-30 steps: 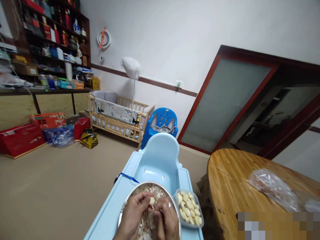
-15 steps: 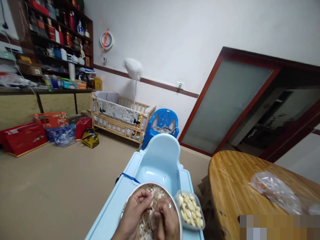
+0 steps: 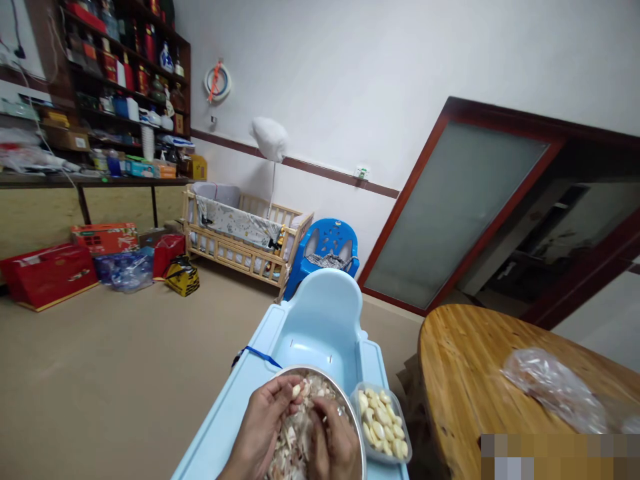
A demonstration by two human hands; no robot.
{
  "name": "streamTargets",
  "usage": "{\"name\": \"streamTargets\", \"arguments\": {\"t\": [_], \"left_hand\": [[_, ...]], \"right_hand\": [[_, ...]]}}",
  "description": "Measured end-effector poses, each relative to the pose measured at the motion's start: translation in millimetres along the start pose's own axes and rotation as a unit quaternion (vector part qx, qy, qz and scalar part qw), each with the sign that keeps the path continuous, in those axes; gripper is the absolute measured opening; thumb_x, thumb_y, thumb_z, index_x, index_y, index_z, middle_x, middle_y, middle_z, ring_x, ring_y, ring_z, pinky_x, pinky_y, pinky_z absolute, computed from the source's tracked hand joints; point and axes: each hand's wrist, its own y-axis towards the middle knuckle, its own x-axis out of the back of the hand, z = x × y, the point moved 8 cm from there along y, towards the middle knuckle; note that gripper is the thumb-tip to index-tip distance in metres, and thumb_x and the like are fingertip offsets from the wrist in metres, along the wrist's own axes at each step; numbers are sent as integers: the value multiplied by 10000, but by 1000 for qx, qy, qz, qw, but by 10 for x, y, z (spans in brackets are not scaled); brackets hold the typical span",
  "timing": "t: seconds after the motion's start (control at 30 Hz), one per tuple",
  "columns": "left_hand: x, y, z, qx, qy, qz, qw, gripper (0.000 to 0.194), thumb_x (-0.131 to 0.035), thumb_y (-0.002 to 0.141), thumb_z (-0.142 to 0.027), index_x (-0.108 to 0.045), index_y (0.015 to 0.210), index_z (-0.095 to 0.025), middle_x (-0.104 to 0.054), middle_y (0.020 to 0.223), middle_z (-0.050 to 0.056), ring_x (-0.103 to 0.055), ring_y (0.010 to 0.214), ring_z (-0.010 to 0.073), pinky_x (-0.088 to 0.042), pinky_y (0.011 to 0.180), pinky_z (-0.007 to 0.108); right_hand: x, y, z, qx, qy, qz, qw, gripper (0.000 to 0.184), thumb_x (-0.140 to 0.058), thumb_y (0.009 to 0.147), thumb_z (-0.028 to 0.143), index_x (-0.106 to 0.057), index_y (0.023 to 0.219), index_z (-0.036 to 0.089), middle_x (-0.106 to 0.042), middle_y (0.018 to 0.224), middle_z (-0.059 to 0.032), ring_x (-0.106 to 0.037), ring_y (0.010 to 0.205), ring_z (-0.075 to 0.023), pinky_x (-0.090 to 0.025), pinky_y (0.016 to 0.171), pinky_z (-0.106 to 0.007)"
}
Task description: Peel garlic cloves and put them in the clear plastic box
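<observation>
My left hand [image 3: 260,433] pinches a peeled garlic clove [image 3: 297,390] at its fingertips, above a steel bowl [image 3: 320,371]. The bowl is heaped with papery garlic skins [image 3: 290,443]. My right hand [image 3: 333,448], with a ring on one finger, curls down into the skins at the bowl's right side; its fingertips are hidden. Just right of the bowl sits a clear plastic tub [image 3: 381,427] holding several peeled cloves.
The bowl and tub rest on the tray of a pale blue high chair [image 3: 320,327]. A wooden table [image 3: 465,380] with a plastic bag [image 3: 553,383] lies to the right. A wooden crib [image 3: 235,243], blue chair [image 3: 325,243] and red boxes [image 3: 47,273] stand beyond.
The clove now shows at my left fingertips, and my hands have parted slightly. The room has drifted slightly right and down in view.
</observation>
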Motion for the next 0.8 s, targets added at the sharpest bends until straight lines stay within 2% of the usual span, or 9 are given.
{"name": "streamTargets", "arguments": {"t": [0.1, 0.2, 0.27, 0.37, 0.47, 0.6, 0.67, 0.8], "left_hand": [[-11, -8, 22, 14, 7, 4, 1000, 369, -859, 454, -318, -736, 740, -119, -714, 656, 47, -606, 603, 109, -476, 630, 179], [-12, 4, 21, 13, 6, 10, 1000, 378, -829, 499, -372, -747, 767, -118, -719, 657, 60, -600, 585, 106, -474, 606, 171], [-10, 17, 13, 6, 3, 17, 1000, 394, -793, 551, -411, -747, 807, -115, -712, 655, 57, -577, 549, 95, -462, 550, 158], [3, 33, 8, 1, 0, 20, 1000, 365, -777, 597, -382, -743, 840, -112, -712, 661, 51, -541, 503, 74, -449, 505, 141], [1, 39, 13, 7, -10, 18, 1000, 316, -783, 607, -338, -744, 828, -116, -734, 749, 74, -574, 535, 84, -484, 557, 154], [-22, 39, 32, 27, -19, 13, 999, 300, -792, 608, -303, -738, 836, -115, -740, 843, 112, -656, 671, 145, -522, 682, 206], [-29, 42, 35, 33, -17, 12, 999, 297, -785, 621, -297, -731, 844, -108, -739, 838, 119, -668, 701, 160, -525, 709, 221], [-51, 53, 10, 22, -6, 30, 999, 247, -763, 653, -302, -714, 797, -108, -731, 734, 89, -645, 583, 125, -509, 579, 189]], "right_hand": [[12, 43, 6, 3, -17, 19, 1000, 247, -385, 889, 232, -600, 1010, 234, -670, 900, -64, -628, 824, -200, -489, 726, -316], [-20, 89, 19, -5, -21, 65, 998, 204, -425, 876, 200, -620, 927, 233, -677, 822, -39, -634, 749, -178, -493, 666, -278], [3, 122, 42, -11, -25, 54, 998, 197, -425, 879, 203, -620, 867, 226, -670, 753, -30, -628, 678, -171, -483, 619, -266], [40, 157, 73, -12, -32, 28, 999, 219, -404, 888, 211, -614, 827, 218, -659, 714, -34, -624, 637, -173, -480, 591, -269], [6, 167, 71, 3, -38, 61, 997, 213, -416, 864, 147, -612, 900, 221, -680, 782, -38, -647, 703, -178, -507, 627, -270], [-17, 158, 39, 41, -65, 95, 993, 371, -426, 785, 45, -576, 1077, 216, -690, 968, -61, -653, 872, -191, -529, 732, -294], [-27, 160, 12, 39, -80, 100, 991, 397, -425, 772, 39, -566, 1103, 207, -687, 1003, -68, -653, 894, -197, -532, 745, -304], [-47, 196, -19, 3, -107, 100, 989, 223, -439, 832, 135, -626, 922, 216, -711, 795, -40, -674, 698, -194, -536, 603, -289]]}}
